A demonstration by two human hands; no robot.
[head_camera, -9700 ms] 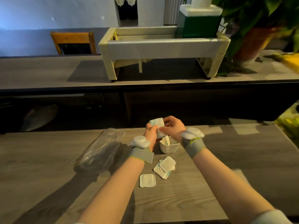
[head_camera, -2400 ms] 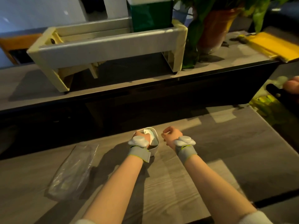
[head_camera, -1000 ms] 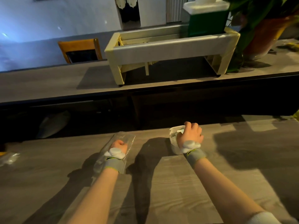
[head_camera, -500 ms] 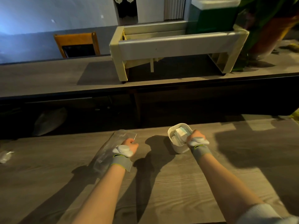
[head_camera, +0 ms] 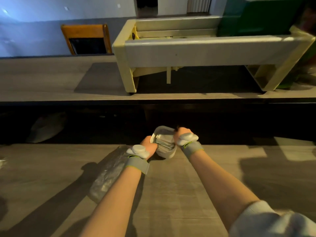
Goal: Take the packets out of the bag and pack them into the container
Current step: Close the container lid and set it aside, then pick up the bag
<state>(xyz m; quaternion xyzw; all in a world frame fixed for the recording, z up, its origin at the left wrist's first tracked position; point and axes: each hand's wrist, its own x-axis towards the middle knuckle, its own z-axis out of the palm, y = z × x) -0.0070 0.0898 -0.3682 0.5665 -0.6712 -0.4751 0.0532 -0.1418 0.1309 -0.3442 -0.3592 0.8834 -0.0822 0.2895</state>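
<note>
A small white container (head_camera: 168, 153) is tilted toward me at the far edge of the near table, packed with white packets (head_camera: 164, 140). My left hand (head_camera: 149, 147) grips its left side and my right hand (head_camera: 182, 133) grips its right rim. Both wrists carry grey bands with white pods. The clear plastic bag (head_camera: 109, 175) lies flat on the table, partly under my left forearm; whether any packets are in it I cannot tell.
The near wooden table (head_camera: 171, 194) ends just beyond the container, with a dark gap behind it. A second table (head_camera: 51, 79) carries a cream rack (head_camera: 196, 52) and a green box (head_camera: 259, 19). A wooden chair (head_camera: 85, 38) stands far left.
My left hand has left the bag and moved right to take hold of the container. The container has tipped toward me between both hands.
</note>
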